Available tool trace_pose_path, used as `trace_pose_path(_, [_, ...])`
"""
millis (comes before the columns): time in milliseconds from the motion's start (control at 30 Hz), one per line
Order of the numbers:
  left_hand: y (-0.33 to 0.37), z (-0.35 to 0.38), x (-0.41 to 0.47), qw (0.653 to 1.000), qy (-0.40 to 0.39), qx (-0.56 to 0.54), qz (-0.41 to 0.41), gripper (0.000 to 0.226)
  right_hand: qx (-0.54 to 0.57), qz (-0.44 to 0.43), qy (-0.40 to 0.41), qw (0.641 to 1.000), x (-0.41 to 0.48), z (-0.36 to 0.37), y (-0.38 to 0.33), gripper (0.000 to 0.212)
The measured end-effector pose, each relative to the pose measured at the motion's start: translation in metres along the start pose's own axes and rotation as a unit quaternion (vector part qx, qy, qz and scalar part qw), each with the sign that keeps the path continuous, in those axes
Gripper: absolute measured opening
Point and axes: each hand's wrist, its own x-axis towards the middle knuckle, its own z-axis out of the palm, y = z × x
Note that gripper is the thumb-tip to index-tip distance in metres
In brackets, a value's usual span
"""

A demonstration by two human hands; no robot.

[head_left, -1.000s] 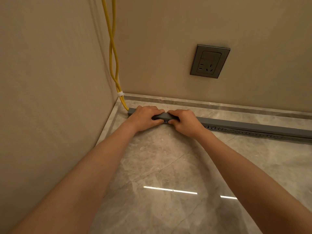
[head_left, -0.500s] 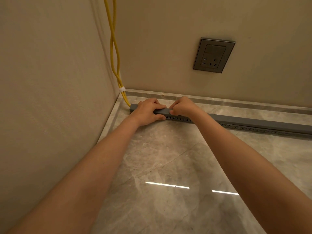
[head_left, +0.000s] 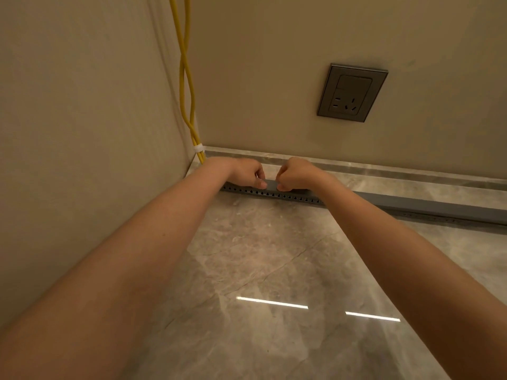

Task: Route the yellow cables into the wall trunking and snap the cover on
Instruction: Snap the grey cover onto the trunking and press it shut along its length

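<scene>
Your left hand (head_left: 244, 171) and right hand (head_left: 295, 174) both pinch the grey cover (head_left: 271, 184) near the corner.
Fingers on both are curled, tips on the cover's front edge, with a short bare strip of cover between them. Versus half a second ago, your hands are more fist-like and the slotted trunking (head_left: 274, 193) row below them now shows further left, toward the side wall. The cover runs on rightward along the floor (head_left: 260, 270), in front of the skirting (head_left: 384, 171). Yellow cables (head_left: 184, 78) hang down the corner, bound by a white tie (head_left: 198, 147), and drop behind your left hand. The socket (head_left: 352, 92) sits on the back wall, well apart.
</scene>
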Motion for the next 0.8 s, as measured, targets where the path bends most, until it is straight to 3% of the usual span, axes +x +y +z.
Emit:
trace_pose_path(267, [0.003,0.001,-0.003,0.993,0.034,0.104,0.036,0.044,-0.068,-0.073,0.029,0.995,-0.013,0.001,0.0,0.023])
trace_pose_path(400, [0.001,0.002,-0.005,0.993,0.062,0.092,0.048,0.042,-0.102,-0.101,0.025,0.989,-0.016,-0.001,-0.001,0.023])
trace_pose_path(633, [0.002,0.003,-0.004,0.992,0.081,0.079,0.052,0.039,-0.039,-0.106,-0.037,0.993,-0.014,-0.002,0.008,0.033])
trace_pose_path(800, [0.002,0.0,-0.006,0.992,0.084,0.074,0.058,0.032,-0.072,-0.11,-0.061,0.989,-0.015,0.0,0.005,0.039])
